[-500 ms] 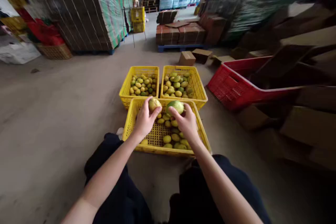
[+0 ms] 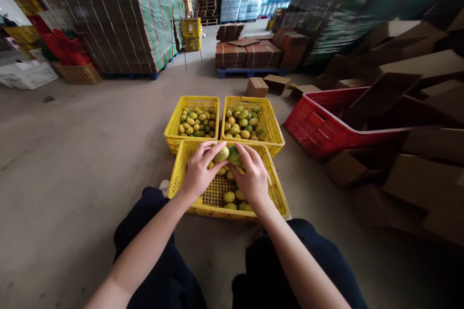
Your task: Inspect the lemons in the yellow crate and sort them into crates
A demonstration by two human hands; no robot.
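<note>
My left hand [image 2: 201,170] is closed on a yellowish-green oval fruit [image 2: 222,154], gripped between thumb and fingers. In my right hand [image 2: 253,174] is a darker green oval fruit [image 2: 235,155], partly hidden by the fingers. The two fruits are side by side, close together, above the near yellow crate [image 2: 177,174]. Inside that crate, several yellow and green fruits [image 2: 229,197] lie mostly in the middle and right, and its perforated bottom shows at the left. Whether the fruits are lemons, mangoes or another kind, I cannot tell.
Behind the near crate stand a left yellow crate [image 2: 173,123] and a right yellow crate [image 2: 272,125], both holding similar fruits. A red crate [image 2: 315,128] with cardboard lies to the right, among loose boxes [image 2: 427,183]. Flattened cartons [image 2: 250,55] rest on a blue pallet farther back.
Both hands have drawn together and dipped slightly toward the near crate, bringing the two fruits next to each other. Each hand keeps its fruit. The view has tilted up a little.
</note>
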